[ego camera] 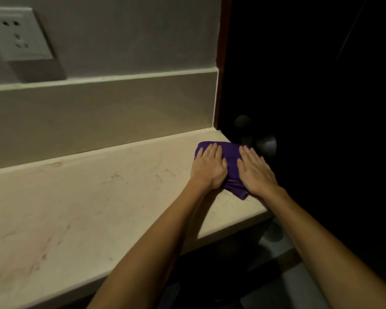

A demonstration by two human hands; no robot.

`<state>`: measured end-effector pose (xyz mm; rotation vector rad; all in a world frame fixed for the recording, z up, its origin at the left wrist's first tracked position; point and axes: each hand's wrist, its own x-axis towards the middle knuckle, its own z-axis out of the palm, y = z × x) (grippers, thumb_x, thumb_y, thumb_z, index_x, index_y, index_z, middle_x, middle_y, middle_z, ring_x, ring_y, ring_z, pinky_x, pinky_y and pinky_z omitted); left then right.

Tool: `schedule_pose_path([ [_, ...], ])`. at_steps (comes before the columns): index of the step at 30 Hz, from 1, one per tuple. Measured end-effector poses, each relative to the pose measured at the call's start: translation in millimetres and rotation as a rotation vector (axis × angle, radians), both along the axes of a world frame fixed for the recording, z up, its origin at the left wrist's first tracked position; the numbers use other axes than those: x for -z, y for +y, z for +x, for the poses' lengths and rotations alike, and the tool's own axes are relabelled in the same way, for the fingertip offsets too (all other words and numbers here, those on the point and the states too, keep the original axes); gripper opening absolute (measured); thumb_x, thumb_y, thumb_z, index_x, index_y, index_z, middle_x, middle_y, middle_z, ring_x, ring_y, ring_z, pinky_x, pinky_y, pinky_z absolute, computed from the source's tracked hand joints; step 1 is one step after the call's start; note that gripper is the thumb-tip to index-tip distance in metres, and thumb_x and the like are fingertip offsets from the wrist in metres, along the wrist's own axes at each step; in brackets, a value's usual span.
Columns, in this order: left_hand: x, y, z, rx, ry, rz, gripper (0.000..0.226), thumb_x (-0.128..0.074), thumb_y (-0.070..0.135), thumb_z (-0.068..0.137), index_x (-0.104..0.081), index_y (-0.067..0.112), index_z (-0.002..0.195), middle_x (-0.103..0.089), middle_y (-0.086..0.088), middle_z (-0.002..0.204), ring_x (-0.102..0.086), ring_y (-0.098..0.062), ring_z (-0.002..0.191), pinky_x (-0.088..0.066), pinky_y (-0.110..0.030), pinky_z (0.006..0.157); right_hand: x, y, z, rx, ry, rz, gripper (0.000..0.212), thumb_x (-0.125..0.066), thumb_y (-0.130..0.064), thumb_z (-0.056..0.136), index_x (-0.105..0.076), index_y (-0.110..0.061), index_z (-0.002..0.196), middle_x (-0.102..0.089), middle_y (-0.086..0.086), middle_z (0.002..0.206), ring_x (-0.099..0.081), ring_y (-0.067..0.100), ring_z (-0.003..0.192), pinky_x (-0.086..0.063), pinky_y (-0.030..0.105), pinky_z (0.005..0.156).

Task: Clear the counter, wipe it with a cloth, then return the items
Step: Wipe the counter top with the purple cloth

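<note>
Pressing purple cloth (231,166) flat on counter (98,197) near right end, left hand (210,167) and right hand (255,172) open, palms down

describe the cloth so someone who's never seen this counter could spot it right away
Start at the pale stone counter that runs below the tiled wall, and follow it to its far right end, where it meets a dark doorway. There a purple cloth lies flat under the left hand and right hand, both pressed palm down. It is the only strongly coloured thing on the pale counter.
</note>
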<state>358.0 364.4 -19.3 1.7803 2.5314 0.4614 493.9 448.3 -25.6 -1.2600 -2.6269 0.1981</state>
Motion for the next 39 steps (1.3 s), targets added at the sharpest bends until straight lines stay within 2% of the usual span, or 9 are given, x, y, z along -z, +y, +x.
schedule_pose_path([
  [6,5.2,-23.4,-9.7,0.010,-0.006,0.027,0.060,-0.018,0.040,0.108,-0.027,0.013,0.162,-0.024,-0.007,0.169,-0.019,-0.021,0.157,-0.013,-0.042,0.129,4.5,-15.9,-5.0,-0.008,-0.030,0.024,0.059,-0.013,-0.038,0.109,-0.004,-0.017,0.164,-0.002,0.001,0.172,0.001,0.014,0.157,-0.003,0.037,0.128],
  [12,2.9,-95.2,-43.7,-0.018,0.016,0.023,0.058,-0.018,0.038,0.109,-0.026,0.013,0.162,-0.024,-0.006,0.169,-0.020,-0.019,0.157,-0.015,-0.041,0.129,0.9,-82.9,-38.2,-0.087,-0.002,-0.007,0.058,-0.013,-0.038,0.109,-0.003,-0.018,0.163,-0.001,0.000,0.171,0.002,0.013,0.157,-0.001,0.036,0.128],
  [18,0.5,-218.5,-110.7,-0.175,0.028,0.027,0.056,-0.020,0.037,0.110,-0.027,0.015,0.162,-0.025,-0.003,0.169,-0.020,-0.016,0.156,-0.015,-0.036,0.129,-3.4,-184.1,-122.0,-0.267,0.020,-0.010,0.059,-0.013,-0.037,0.109,-0.005,-0.015,0.163,-0.003,0.002,0.171,0.000,0.015,0.158,-0.005,0.039,0.128],
  [27,-2.2,-460.3,-188.0,-0.558,0.047,0.036,0.054,-0.022,0.037,0.111,-0.027,0.020,0.162,-0.028,0.002,0.168,-0.026,-0.012,0.153,-0.020,-0.031,0.125,-3.3,-388.0,-251.3,-0.649,0.100,-0.024,0.060,-0.017,-0.037,0.108,-0.012,-0.013,0.163,-0.010,0.004,0.171,-0.003,0.017,0.158,-0.008,0.041,0.128],
  [30,0.8,-537.7,-200.1,-0.664,0.079,0.009,0.058,-0.017,0.037,0.109,-0.029,0.017,0.161,-0.030,-0.002,0.167,-0.028,-0.014,0.153,-0.022,-0.034,0.126,-0.7,-456.4,-282.2,-0.783,0.110,-0.049,0.061,-0.017,-0.038,0.107,-0.013,-0.012,0.163,-0.011,0.005,0.171,-0.002,0.018,0.158,-0.007,0.042,0.128],
  [35,8.3,-622.8,-209.6,-0.779,0.076,-0.042,0.062,-0.011,0.036,0.107,-0.025,0.009,0.162,-0.025,-0.006,0.169,-0.023,-0.017,0.156,-0.015,-0.034,0.126,1.2,-534.8,-307.6,-0.915,0.103,-0.073,0.063,-0.020,-0.039,0.106,-0.015,-0.011,0.162,-0.013,0.007,0.170,-0.005,0.021,0.158,-0.010,0.044,0.128],
  [39,22.9,-651.6,-207.1,-0.766,0.170,-0.084,0.065,-0.015,0.028,0.103,-0.035,-0.009,0.153,-0.038,-0.023,0.159,-0.039,-0.035,0.148,-0.035,-0.050,0.120,6.0,-554.8,-308.1,-0.958,0.101,-0.062,0.064,-0.022,-0.040,0.106,-0.018,-0.010,0.162,-0.015,0.007,0.170,-0.006,0.021,0.158,-0.011,0.045,0.127],
])
